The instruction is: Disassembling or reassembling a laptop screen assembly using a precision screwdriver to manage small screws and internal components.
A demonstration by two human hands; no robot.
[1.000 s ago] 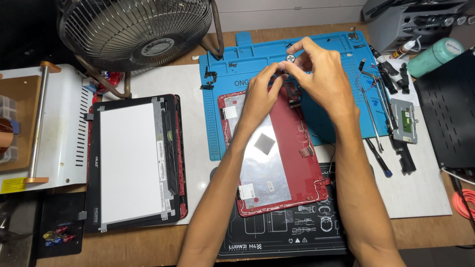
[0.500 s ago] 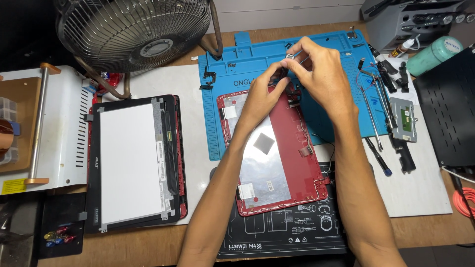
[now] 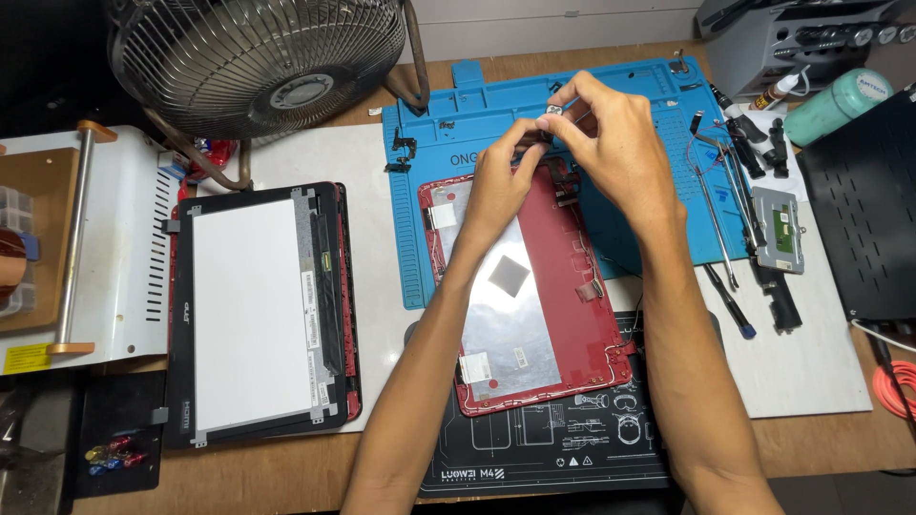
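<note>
Above the red laptop lid (image 3: 534,296), top edge, my left hand (image 3: 496,186) and right hand (image 3: 611,143) both pinched a small metal hinge part (image 3: 552,112); blue mat (image 3: 630,95) underneath.

Counted: two hands, left hand (image 3: 498,186) and right hand (image 3: 611,143); one red laptop lid (image 3: 534,286); one screen panel (image 3: 253,310); one fan (image 3: 258,57); two work mats, blue mat (image 3: 639,95) and black mat (image 3: 563,448); one green bottle (image 3: 840,105).
</note>
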